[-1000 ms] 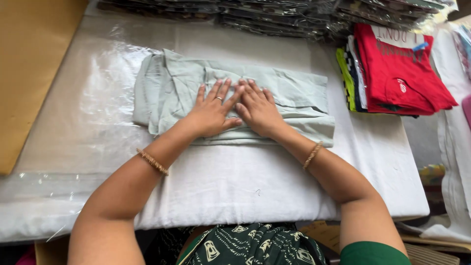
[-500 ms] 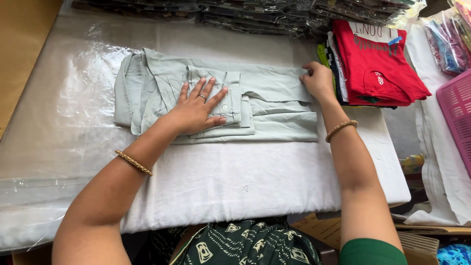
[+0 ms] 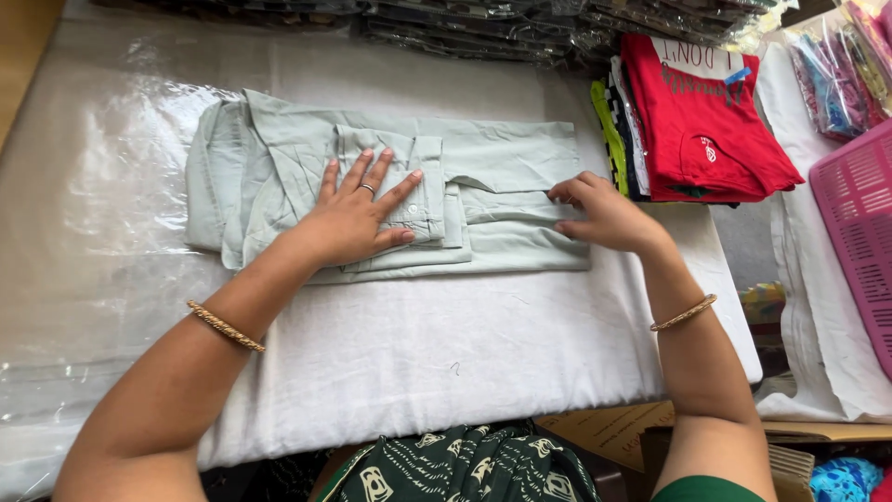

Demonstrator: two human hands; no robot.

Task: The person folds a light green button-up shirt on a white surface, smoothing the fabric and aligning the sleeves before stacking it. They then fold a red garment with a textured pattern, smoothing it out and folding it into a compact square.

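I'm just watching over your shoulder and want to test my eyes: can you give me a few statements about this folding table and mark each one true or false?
1. The left hand lies flat, fingers spread, on the pale green garment. True.
2. The right hand rests on the red shirt. False: it touches the right end of the pale green garment, and the red shirt lies beside it, untouched.
3. Each wrist wears a thin bangle. True.
4. The pink basket stands at the table's left edge. False: it is at the far right.
5. The garment lies on a white cloth. True.
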